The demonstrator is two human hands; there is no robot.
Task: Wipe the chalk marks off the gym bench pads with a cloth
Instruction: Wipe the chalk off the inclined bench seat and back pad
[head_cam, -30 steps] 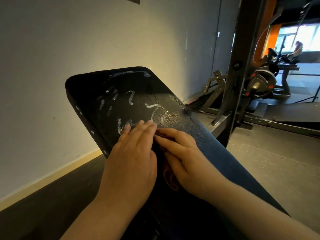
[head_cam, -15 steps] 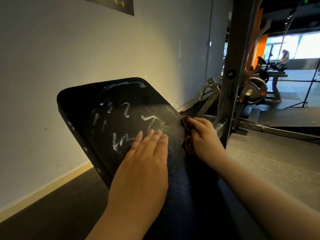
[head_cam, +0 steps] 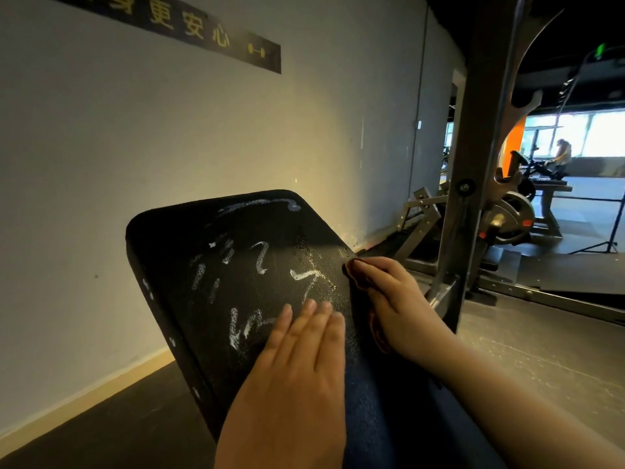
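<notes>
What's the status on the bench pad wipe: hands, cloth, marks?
Left hand flat on bench pad. Right hand pressing cloth at pad's right edge. Chalk marks mostly unwiped. Nothing obstructing.

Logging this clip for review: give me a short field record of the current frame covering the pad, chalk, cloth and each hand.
setting: gym, beside a pale wall
bench pad: black, inclined
chalk marks: many white squiggles remain over the upper pad
cloth: dark reddish, bunched at the pad's right edge
right hand: fingers closed on the cloth, pressing it at the pad's right edge
left hand: flat on the pad, fingers together, holding nothing
progress: wiping barely begun
background: rack upright, weight plate, distant person
</notes>
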